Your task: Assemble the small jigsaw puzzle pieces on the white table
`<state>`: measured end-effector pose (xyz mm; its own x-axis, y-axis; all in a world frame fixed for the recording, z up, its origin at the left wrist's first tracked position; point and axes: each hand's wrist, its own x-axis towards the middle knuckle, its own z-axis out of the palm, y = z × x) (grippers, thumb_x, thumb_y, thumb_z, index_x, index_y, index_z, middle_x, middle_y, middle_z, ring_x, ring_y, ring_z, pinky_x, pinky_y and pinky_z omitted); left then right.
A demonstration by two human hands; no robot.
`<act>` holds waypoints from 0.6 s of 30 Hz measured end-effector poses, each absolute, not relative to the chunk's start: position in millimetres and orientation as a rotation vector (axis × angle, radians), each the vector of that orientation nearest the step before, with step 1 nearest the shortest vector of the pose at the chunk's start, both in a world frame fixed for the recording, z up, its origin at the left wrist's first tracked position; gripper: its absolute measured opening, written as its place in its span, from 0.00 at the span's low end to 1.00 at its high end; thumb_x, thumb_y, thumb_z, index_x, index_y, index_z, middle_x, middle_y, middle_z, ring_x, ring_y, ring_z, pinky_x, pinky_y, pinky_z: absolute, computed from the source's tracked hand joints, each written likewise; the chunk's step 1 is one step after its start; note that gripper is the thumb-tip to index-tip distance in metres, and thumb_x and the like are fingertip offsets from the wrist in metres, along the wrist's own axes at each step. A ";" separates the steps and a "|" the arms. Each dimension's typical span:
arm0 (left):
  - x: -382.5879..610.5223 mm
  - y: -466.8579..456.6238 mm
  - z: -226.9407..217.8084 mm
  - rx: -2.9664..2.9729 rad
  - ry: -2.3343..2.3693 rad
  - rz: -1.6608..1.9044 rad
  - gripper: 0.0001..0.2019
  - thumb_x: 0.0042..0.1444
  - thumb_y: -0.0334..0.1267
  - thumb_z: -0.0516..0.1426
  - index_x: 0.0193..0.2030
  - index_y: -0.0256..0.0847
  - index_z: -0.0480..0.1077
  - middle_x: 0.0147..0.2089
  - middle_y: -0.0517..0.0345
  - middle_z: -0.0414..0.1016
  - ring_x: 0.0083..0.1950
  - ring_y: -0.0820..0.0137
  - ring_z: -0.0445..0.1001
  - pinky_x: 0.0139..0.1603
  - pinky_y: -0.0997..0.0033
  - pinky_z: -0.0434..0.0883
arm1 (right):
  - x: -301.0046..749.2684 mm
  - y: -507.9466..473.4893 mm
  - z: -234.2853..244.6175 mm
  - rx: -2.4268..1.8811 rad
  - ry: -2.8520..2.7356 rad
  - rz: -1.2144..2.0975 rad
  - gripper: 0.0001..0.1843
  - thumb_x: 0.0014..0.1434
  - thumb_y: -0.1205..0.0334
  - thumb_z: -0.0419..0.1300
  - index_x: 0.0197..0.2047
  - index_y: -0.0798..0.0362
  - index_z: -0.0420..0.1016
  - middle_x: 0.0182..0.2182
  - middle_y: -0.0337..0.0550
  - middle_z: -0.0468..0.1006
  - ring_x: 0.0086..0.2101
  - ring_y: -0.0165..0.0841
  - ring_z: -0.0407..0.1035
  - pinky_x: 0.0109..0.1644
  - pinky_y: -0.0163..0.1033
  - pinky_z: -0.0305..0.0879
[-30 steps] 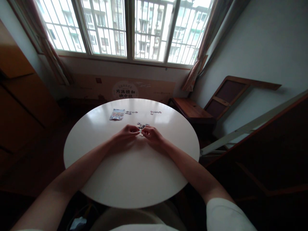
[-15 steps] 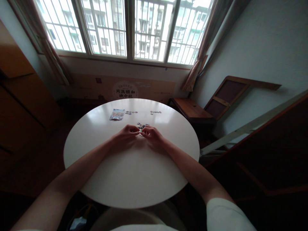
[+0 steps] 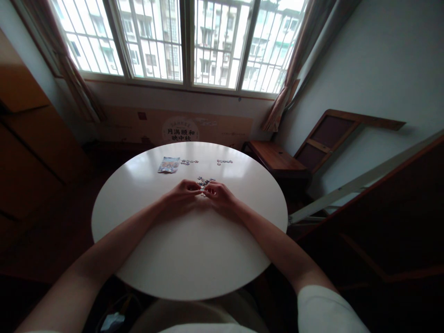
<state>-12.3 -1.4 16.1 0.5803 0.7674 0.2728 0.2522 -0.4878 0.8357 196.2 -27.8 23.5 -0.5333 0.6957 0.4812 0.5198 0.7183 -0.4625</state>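
My left hand (image 3: 183, 188) and my right hand (image 3: 218, 191) meet fingertip to fingertip above the white round table (image 3: 187, 259). Both are closed in a pinch on small jigsaw puzzle pieces, whose shapes are mostly covered by the fingers. Just beyond the fingertips lies a loose pile of puzzle pieces (image 3: 206, 180), dark and pale mixed. Farther back, one group of pieces (image 3: 189, 162) lies left of centre and a second group (image 3: 225, 162) lies to the right. A printed colourful packet (image 3: 169, 165) rests flat beside the left group.
Barred windows (image 3: 187, 41) and a printed banner (image 3: 215, 122) are behind the table. A brown wooden bench (image 3: 274, 155) stands at the back right, near a leaning wooden frame (image 3: 326, 134). Wooden cabinets (image 3: 27, 152) line the left side.
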 end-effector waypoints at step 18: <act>-11.4 -4.5 18.9 1.980 0.800 0.851 0.19 0.47 0.48 0.62 0.34 0.30 0.75 0.28 0.54 0.74 0.30 0.73 0.69 0.29 0.76 0.65 | 194.8 -27.8 23.7 -0.918 -2.261 0.361 0.06 0.57 0.67 0.58 0.36 0.57 0.76 0.30 0.42 0.71 0.28 0.25 0.62 0.33 0.31 0.57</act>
<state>-11.4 -4.5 18.9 0.5703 0.7755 0.2709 0.2227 -0.4634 0.8577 194.8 -27.8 23.7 -0.5339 0.6991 0.4756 0.5163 0.7150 -0.4714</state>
